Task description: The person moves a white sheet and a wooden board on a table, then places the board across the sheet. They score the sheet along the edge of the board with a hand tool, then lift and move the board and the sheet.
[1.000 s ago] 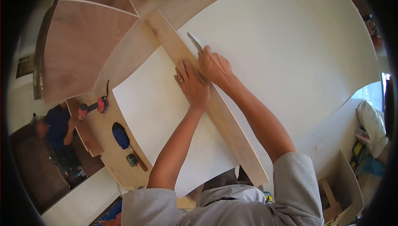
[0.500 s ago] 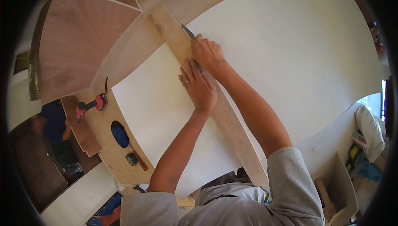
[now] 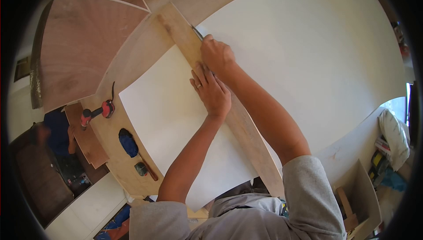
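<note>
A long wooden board (image 3: 253, 141) lies diagonally across a large white sheet (image 3: 299, 63), with white surface showing on both sides. My left hand (image 3: 213, 94) presses flat on the board, fingers spread, a ring on one of them. Just above it, my right hand (image 3: 218, 55) is closed around a utility knife (image 3: 198, 33). The blade points away from me, its tip at the board's right edge near the sheet's far edge. Most of the knife's handle is hidden in my fist.
On the workbench (image 3: 103, 130) to the left lie a red cordless drill (image 3: 97, 112), a dark blue pouch (image 3: 128, 143), a tape measure (image 3: 141, 168) and a wooden-handled tool (image 3: 149, 167). A plywood cabinet (image 3: 92, 46) stands at the upper left. Another person (image 3: 58, 132) is at far left.
My right hand has shifted slightly left and away from me, and the knife sits closer against the board's edge. My left hand stays in place on the board.
</note>
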